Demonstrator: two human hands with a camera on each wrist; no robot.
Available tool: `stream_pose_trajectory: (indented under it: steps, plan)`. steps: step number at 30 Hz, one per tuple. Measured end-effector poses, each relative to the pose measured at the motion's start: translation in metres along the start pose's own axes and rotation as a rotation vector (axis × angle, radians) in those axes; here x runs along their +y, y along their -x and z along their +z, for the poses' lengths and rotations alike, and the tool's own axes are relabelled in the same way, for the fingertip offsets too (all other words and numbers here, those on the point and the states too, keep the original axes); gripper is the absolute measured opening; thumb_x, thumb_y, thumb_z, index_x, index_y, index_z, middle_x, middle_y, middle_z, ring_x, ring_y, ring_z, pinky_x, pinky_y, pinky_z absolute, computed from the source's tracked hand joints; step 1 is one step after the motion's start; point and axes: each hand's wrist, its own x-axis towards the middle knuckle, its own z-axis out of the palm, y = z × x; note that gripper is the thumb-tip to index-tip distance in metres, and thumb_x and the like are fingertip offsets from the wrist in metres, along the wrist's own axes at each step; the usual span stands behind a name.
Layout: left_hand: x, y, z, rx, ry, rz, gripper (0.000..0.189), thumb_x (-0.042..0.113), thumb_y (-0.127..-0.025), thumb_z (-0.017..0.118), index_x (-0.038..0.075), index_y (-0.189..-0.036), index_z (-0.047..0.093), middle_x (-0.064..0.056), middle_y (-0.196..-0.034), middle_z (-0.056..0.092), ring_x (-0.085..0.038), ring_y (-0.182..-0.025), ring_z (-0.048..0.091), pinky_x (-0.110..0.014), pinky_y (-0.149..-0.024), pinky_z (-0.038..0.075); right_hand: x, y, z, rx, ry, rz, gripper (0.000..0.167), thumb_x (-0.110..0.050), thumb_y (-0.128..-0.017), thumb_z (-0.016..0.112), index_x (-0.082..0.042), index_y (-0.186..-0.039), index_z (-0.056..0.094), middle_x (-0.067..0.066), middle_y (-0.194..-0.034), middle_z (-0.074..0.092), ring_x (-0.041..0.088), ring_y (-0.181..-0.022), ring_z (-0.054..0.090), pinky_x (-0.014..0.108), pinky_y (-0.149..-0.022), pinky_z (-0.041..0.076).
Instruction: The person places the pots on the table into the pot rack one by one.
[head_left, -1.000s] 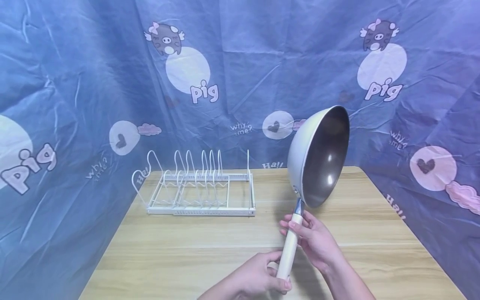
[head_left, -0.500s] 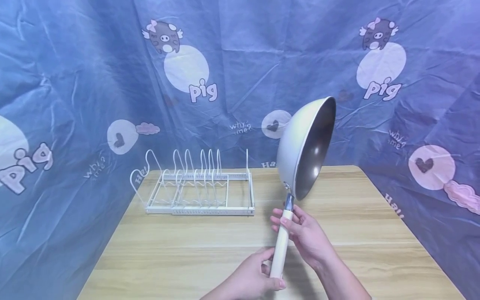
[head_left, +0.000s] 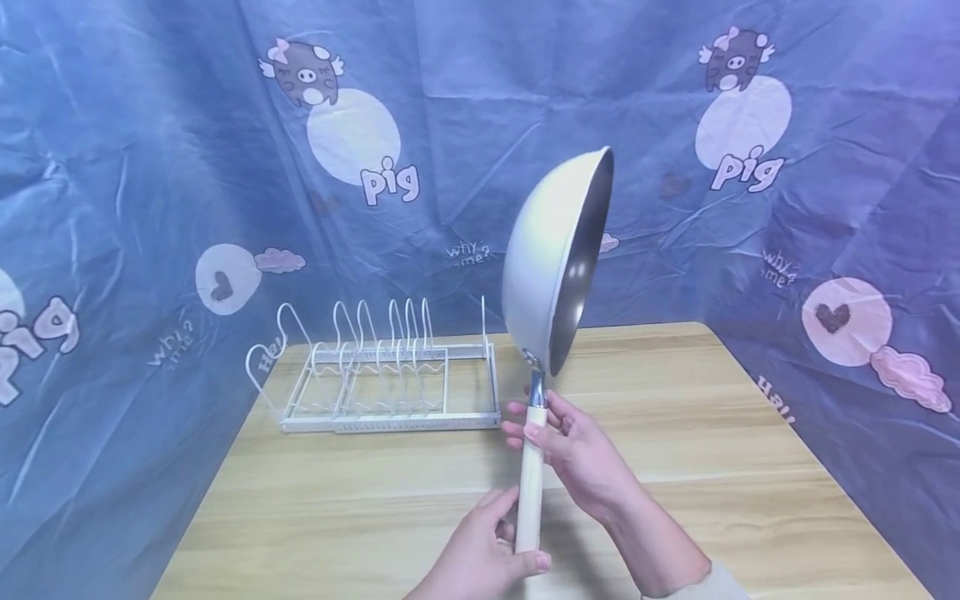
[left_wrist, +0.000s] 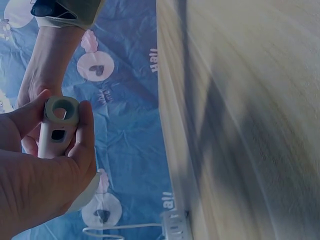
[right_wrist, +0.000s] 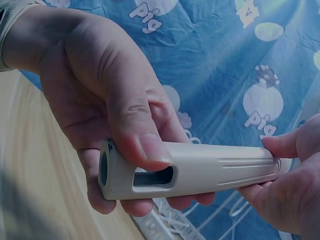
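A wok [head_left: 536, 258], white outside and dark inside, stands nearly upright above the table, its hollow facing right. Its cream handle [head_left: 531, 483] points down, joined by a metal neck. My left hand [head_left: 476, 546] pinches the butt end between thumb and fingers; the left wrist view shows the hanging hole [left_wrist: 62, 107] there. Higher up, just below the neck, my right hand [head_left: 588, 458] grips the handle with its thumb in front and its fingers behind. In the right wrist view the left thumb [right_wrist: 152, 147] lies beside a slot in the handle.
Left of the wok, a white wire rack [head_left: 390, 421] with several upright loops stands on the wooden table [head_left: 675, 500]. Blue cloth [head_left: 465, 50] printed with pigs hangs behind the table and on both sides.
Both hands have carried the wok leftward and a little upward, closer to the rack. It has turned more upright, so less of its dark inside shows. The view has shifted slightly.
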Motion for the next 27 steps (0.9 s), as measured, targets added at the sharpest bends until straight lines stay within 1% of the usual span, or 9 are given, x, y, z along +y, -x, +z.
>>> stream_pose_trajectory:
  steps: [2,4,9,12,13,16,18,22,27]
  plan:
    - [0.000,0.003,-0.002,0.016,0.025,0.020,0.087,0.015,-0.086,0.091,0.001,-0.160,0.049,-0.005,-0.133,0.060,-0.010,-0.104,0.060,-0.019,-0.083,0.063,-0.002,-0.002,0.005,-0.030,0.003,-0.014,0.074,-0.005,-0.105,0.062,0.002,-0.168,0.024,0.018,-0.151,0.062,0.016,-0.122,0.075,0.032,-0.113,0.058]
    - [0.001,0.006,-0.005,0.035,0.045,0.036,0.089,0.014,-0.086,0.092,-0.003,-0.160,0.047,-0.007,-0.133,0.059,-0.010,-0.104,0.060,-0.017,-0.084,0.062,-0.004,-0.004,0.009,-0.055,0.004,-0.025,0.074,-0.006,-0.105,0.063,0.002,-0.168,0.024,0.019,-0.151,0.060,0.016,-0.123,0.075,0.033,-0.113,0.058]
    - [0.002,0.016,-0.011,0.071,0.065,0.052,0.093,0.013,-0.086,0.091,-0.012,-0.160,0.040,-0.012,-0.136,0.057,-0.017,-0.107,0.060,-0.023,-0.091,0.066,-0.008,-0.012,0.021,-0.131,-0.010,-0.054,0.072,-0.005,-0.106,0.061,0.002,-0.168,0.026,0.019,-0.153,0.057,0.018,-0.126,0.074,0.036,-0.113,0.058]
    - [0.000,0.022,-0.015,0.090,0.066,0.059,0.095,0.015,-0.087,0.091,-0.013,-0.160,0.037,-0.013,-0.135,0.055,-0.015,-0.107,0.060,-0.025,-0.091,0.066,-0.009,-0.016,0.028,-0.184,-0.028,-0.062,0.070,-0.005,-0.106,0.061,0.002,-0.167,0.028,0.017,-0.153,0.057,0.018,-0.127,0.074,0.037,-0.113,0.059]
    - [0.000,0.024,-0.017,0.098,0.072,0.059,0.096,0.015,-0.087,0.091,-0.014,-0.161,0.036,-0.014,-0.134,0.055,-0.013,-0.106,0.061,-0.024,-0.090,0.066,-0.010,-0.017,0.030,-0.198,-0.032,-0.060,0.069,-0.004,-0.105,0.061,0.002,-0.166,0.029,0.017,-0.153,0.057,0.018,-0.126,0.074,0.037,-0.113,0.059]
    - [-0.004,0.030,-0.020,0.124,0.077,0.056,0.099,0.017,-0.087,0.091,-0.016,-0.161,0.033,-0.015,-0.134,0.054,-0.006,-0.103,0.061,-0.021,-0.089,0.065,-0.010,-0.021,0.038,-0.236,-0.041,-0.047,0.069,-0.004,-0.105,0.061,0.001,-0.166,0.030,0.020,-0.155,0.056,0.017,-0.125,0.075,0.037,-0.113,0.060]
    - [-0.007,0.033,-0.021,0.140,0.071,0.062,0.100,0.018,-0.087,0.091,-0.019,-0.159,0.031,-0.014,-0.130,0.054,-0.003,-0.100,0.059,-0.021,-0.088,0.065,-0.010,-0.023,0.042,-0.257,-0.046,-0.037,0.069,-0.003,-0.105,0.061,0.001,-0.166,0.030,0.024,-0.157,0.054,0.016,-0.123,0.075,0.037,-0.112,0.060]
    - [-0.013,0.037,-0.022,0.164,0.064,0.058,0.101,0.018,-0.087,0.091,-0.019,-0.159,0.031,-0.010,-0.119,0.051,-0.002,-0.094,0.056,-0.021,-0.087,0.065,-0.008,-0.026,0.050,-0.303,-0.035,-0.026,0.067,-0.003,-0.105,0.060,0.002,-0.166,0.031,0.028,-0.158,0.053,0.014,-0.120,0.076,0.036,-0.109,0.062]
    - [-0.021,0.040,-0.021,0.184,0.073,0.053,0.101,0.018,-0.085,0.091,-0.018,-0.159,0.032,-0.007,-0.114,0.048,-0.002,-0.090,0.056,-0.024,-0.086,0.067,-0.002,-0.030,0.054,-0.359,-0.015,-0.025,0.063,-0.003,-0.106,0.059,0.005,-0.163,0.033,0.022,-0.152,0.061,0.015,-0.119,0.076,0.035,-0.107,0.063]
